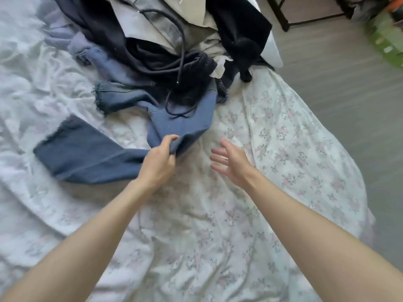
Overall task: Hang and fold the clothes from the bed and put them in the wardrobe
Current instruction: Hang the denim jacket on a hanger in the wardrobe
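A: What is the bed (pixel 218 247) covered with?

B: Thin, matt, creased cloth, white with a faint floral print.

A: And the clothes?

B: The jeans (pixel 87 153), near left, are blue denim, matt and coarse, with frayed hems. Far off lies a dark, soft-looking hoodie (pixel 152 59) with a cord, and a smooth beige garment (pixel 139 25).

A: The floor (pixel 338 88)?

B: Grey, streaked, low sheen, at the right.
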